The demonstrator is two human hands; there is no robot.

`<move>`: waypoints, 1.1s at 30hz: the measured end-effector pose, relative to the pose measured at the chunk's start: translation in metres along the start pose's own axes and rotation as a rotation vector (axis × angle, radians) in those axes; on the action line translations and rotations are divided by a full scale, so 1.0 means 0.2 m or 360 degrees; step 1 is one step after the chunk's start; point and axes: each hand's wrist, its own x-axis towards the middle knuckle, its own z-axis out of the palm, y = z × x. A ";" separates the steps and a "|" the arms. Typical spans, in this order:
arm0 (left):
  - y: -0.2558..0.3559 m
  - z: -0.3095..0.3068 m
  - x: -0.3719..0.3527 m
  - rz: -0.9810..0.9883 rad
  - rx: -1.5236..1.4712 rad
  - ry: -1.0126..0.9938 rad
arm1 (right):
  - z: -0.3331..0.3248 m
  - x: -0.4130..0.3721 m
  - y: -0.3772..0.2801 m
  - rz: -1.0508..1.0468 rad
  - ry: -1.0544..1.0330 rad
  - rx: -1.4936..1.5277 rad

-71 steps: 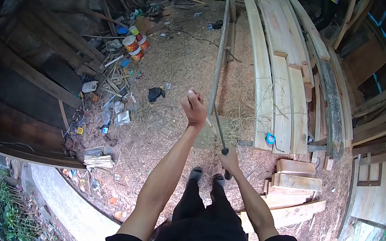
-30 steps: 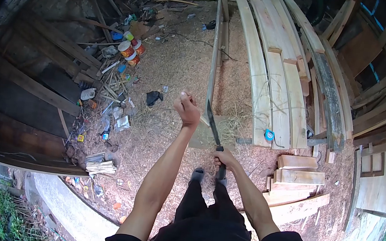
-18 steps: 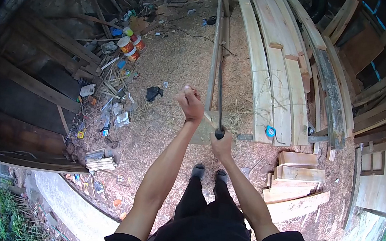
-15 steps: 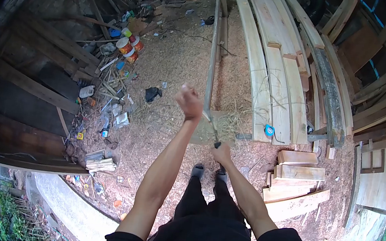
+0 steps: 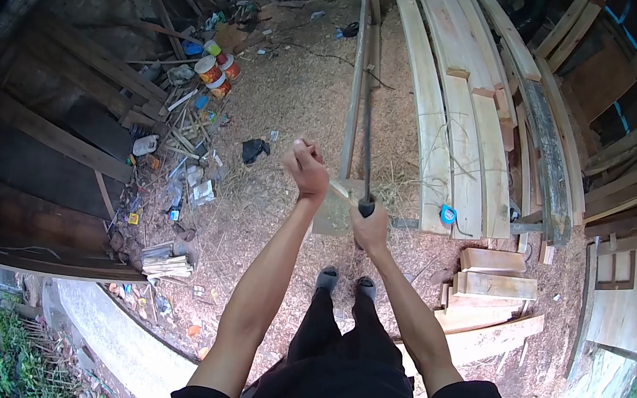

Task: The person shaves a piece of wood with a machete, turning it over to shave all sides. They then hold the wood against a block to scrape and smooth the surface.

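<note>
Right hand [image 5: 369,227]: fingers wrapped around the handle of one long, dark-bladed tool [image 5: 367,145]. Blade points away from the person, over the floor [image 5: 299,101], its far part overlapping the long narrow timber in this view. Left hand [image 5: 307,171]: fingers clenched, curled in toward the palm. One thin pale stick [image 5: 340,190] shows between the two hands; whether the left fingers grip it cannot be told.

Counts: hands, two; shod feet [image 5: 345,283], two, just below the right hand in view. Blue tape measure [image 5: 448,214], one, at the near end of the pale boards [image 5: 435,158]. Red-and-white tubs [image 5: 219,85], three, grouped. Black crumpled item [image 5: 254,150], one, left of the left hand.
</note>
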 end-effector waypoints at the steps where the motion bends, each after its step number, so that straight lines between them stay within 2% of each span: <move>1: -0.01 0.01 -0.01 0.0007 0.0033 -0.0028 | 0.00 0.00 -0.04 -0.0031 0.0083 0.0103; 4: -0.03 0.07 0.00 0.0108 0.0163 -0.0083 | 0.04 -0.07 0.21 -0.0101 0.0143 -0.0140; 6: -0.06 0.11 0.00 0.0121 0.0170 0.0017 | 0.12 -0.11 0.78 0.0220 -0.0067 -0.0610; 7: -0.04 0.13 -0.01 0.0134 0.0156 0.0012 | 0.08 -0.13 0.80 0.0207 -0.0053 -0.0609; 9: 0.02 0.12 -0.03 0.0064 0.0190 -0.0150 | 0.04 -0.15 0.77 0.0429 -0.0298 -0.0512; 10: 0.01 0.13 -0.02 0.0060 0.0199 -0.0148 | 0.03 -0.14 0.72 0.0434 -0.0306 -0.0508; 12: 0.00 0.15 -0.03 -0.0018 0.0165 -0.0080 | 0.01 -0.13 0.64 0.1146 -0.0556 0.0326; 13: 0.00 0.17 -0.04 -0.0016 0.0155 -0.0091 | -0.01 -0.12 0.62 0.1311 -0.0611 0.0592; 14: 0.01 0.17 -0.04 0.0057 0.0249 -0.0128 | -0.02 -0.12 0.61 0.1301 -0.0603 0.0595; 15: 0.01 0.17 -0.03 0.0136 0.0343 -0.0164 | -0.01 -0.12 0.58 0.1127 -0.0559 0.0437; 17: 0.01 0.17 -0.03 0.0112 0.0249 -0.0153 | -0.01 -0.11 0.53 0.0871 -0.0502 0.0265; 18: 0.00 0.16 -0.04 0.0073 0.0160 -0.0134 | -0.02 -0.11 0.44 0.0882 -0.0494 0.0275; 21: -0.03 0.13 -0.02 0.0034 0.0132 -0.0130 | 0.00 -0.08 0.26 0.0230 -0.0457 -0.0362; 24: -0.02 0.12 0.01 -0.0013 -0.0005 -0.0132 | 0.02 -0.08 0.23 0.0202 -0.0364 -0.0270; 25: -0.01 0.12 0.00 -0.0030 -0.0052 -0.0098 | 0.06 -0.07 0.36 0.0211 -0.0363 -0.0263; 27: 0.01 0.11 0.00 -0.0048 -0.0097 -0.0068 | 0.12 -0.04 0.75 0.0470 -0.0212 -0.0464; 29: 0.03 0.07 -0.01 -0.0054 -0.0174 -0.0144 | 0.04 -0.03 0.81 0.0428 -0.0278 -0.0575; 30: 0.03 0.05 -0.01 -0.0059 -0.0163 -0.0159 | 0.04 -0.03 0.83 0.0397 -0.0341 -0.0686; 31: 0.03 0.04 -0.01 -0.0047 -0.0191 -0.0197 | -0.03 -0.01 0.62 0.0956 -0.0572 -0.0422; 32: 0.02 0.03 -0.01 -0.0035 -0.0223 -0.0223 | -0.03 -0.01 0.55 0.0963 -0.0576 -0.0425; 33: 0.02 0.03 -0.01 -0.0043 -0.0222 -0.0225 | -0.03 -0.01 0.51 0.0809 -0.0565 -0.0422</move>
